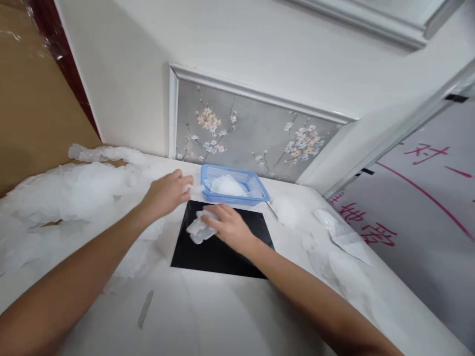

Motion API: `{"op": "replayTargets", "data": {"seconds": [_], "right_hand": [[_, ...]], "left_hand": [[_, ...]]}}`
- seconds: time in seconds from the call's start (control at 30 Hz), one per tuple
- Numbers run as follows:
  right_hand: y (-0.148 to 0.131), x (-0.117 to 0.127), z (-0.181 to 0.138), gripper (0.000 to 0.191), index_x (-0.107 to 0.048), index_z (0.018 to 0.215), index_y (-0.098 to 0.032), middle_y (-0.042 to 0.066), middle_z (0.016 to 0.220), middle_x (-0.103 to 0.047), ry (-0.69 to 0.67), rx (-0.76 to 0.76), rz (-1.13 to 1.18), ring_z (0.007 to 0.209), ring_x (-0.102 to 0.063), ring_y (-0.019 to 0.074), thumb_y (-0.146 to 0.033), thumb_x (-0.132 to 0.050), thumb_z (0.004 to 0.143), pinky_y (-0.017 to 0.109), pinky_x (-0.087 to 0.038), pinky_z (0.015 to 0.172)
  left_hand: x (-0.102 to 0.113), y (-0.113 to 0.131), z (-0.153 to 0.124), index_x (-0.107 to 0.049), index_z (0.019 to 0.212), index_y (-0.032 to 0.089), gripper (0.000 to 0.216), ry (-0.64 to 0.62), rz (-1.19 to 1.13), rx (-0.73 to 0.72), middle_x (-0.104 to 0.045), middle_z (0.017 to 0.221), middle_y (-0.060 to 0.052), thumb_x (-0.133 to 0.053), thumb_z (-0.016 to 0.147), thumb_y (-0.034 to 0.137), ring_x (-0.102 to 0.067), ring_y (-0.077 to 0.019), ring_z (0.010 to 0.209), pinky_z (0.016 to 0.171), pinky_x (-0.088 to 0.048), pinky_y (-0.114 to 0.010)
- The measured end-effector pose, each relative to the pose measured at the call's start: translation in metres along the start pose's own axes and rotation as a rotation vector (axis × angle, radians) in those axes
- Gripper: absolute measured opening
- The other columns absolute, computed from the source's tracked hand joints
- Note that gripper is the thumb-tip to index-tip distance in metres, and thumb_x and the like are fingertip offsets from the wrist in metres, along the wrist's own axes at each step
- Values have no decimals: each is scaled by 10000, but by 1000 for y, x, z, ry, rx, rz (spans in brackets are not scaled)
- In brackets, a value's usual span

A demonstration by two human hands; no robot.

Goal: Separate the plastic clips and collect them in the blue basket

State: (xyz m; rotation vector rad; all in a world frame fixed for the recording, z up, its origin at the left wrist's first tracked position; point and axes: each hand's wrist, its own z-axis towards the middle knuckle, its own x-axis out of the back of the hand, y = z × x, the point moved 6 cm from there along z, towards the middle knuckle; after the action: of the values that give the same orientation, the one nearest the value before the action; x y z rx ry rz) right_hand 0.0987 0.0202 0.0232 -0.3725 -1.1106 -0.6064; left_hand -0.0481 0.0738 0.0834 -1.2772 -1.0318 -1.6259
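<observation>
My left hand is closed, its fingertips pinching a small translucent white piece beside the left end of a blue basket. Over the black mat, the fingers of my right hand grip a crumpled translucent white plastic piece. Its exact kind is not clear. Inside the basket lies a heap of similar white, filmy material. The basket stands just behind the mat, against the wall.
A large pile of translucent white pieces covers the table's left side. More white pieces lie on the right. A grey strip is on the table near me. Cardboard stands at left, a whiteboard at right.
</observation>
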Motion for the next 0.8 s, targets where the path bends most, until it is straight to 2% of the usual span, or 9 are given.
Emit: {"op": "replayTargets", "data": {"seconds": [0.1, 0.17, 0.23, 0.3, 0.4, 0.5, 0.57, 0.67, 0.8], "right_hand": [[36, -6, -46, 541, -583, 1294, -222, 152, 1405, -532, -154, -81, 129, 1315, -437, 351, -14, -506, 801, 555, -415, 990], [50, -10, -71, 759, -430, 1438, -228, 143, 1476, -468, -185, -173, 294, 1398, -363, 334, 26, -473, 723, 583, -382, 1043], [61, -10, -88, 858, -306, 1502, -224, 142, 1514, -422, -94, -302, 475, 1415, -366, 288, 29, -448, 695, 552, -366, 1091], [70, -6, -97, 778, -353, 1468, -227, 132, 1490, -454, 60, -406, 627, 1380, -432, 250, -1, -453, 730, 491, -393, 1095], [77, 0, -99, 484, -603, 1196, -232, 101, 1401, -551, 198, -456, 703, 1316, -504, 241, -41, -477, 769, 456, -421, 1069], [77, 7, -96, 255, -678, 868, -229, 80, 1253, -653, 246, -444, 689, 1212, -567, 243, -69, -501, 779, 453, -424, 1041], [80, 10, -98, 198, -672, 779, -228, 65, 1078, -712, 313, -502, 730, 1091, -616, 235, -111, -513, 792, 427, -452, 981], [94, 8, -110, 160, -660, 776, -222, 16, 782, -686, 452, -761, 837, 803, -636, 202, -196, -506, 813, 352, -497, 779], [109, 2, -125, 163, -637, 834, -208, -26, 663, -598, 614, -1015, 992, 574, -524, 140, -341, -542, 841, 274, -435, 561]], "left_hand": [[-28, 46, -17, -630, 1212, 287, 321, -117, 91, -171, -578, 1281, -117, -567, 900, 247, -567, -313, 1187, 839, -523, -410], [-47, 60, -27, -668, 1188, 254, 343, -162, 110, -181, -538, 1396, -179, -676, 845, 259, -467, -401, 1318, 913, -492, -558], [-55, 60, -33, -617, 1290, 243, 477, -155, 186, -104, -416, 1520, -235, -713, 828, 309, -320, -489, 1407, 924, -380, -759], [-50, 60, -32, -609, 1309, 202, 545, -48, 255, -78, -389, 1538, -256, -734, 808, 380, -235, -526, 1435, 973, -238, -834], [-47, 78, -29, -629, 1273, 155, 487, 90, 188, -278, -475, 1482, -242, -682, 851, 394, -328, -455, 1425, 1100, -279, -680], [-67, 100, -29, -581, 1326, 198, 433, 86, -19, -508, -520, 1465, -167, -579, 924, 361, -445, -349, 1380, 1099, -394, -527], [-86, 106, -30, -548, 1365, 221, 453, 79, -72, -538, -525, 1465, -152, -560, 934, 361, -453, -360, 1372, 1084, -399, -556], [-103, 105, -32, -554, 1365, 258, 450, 54, -75, -503, -541, 1455, -127, -571, 925, 351, -456, -383, 1361, 1058, -404, -578], [-95, 99, -32, -646, 1237, 238, 359, 91, -38, -476, -605, 1363, -125, -604, 894, 332, -525, -367, 1285, 1046, -416, -538]]}}
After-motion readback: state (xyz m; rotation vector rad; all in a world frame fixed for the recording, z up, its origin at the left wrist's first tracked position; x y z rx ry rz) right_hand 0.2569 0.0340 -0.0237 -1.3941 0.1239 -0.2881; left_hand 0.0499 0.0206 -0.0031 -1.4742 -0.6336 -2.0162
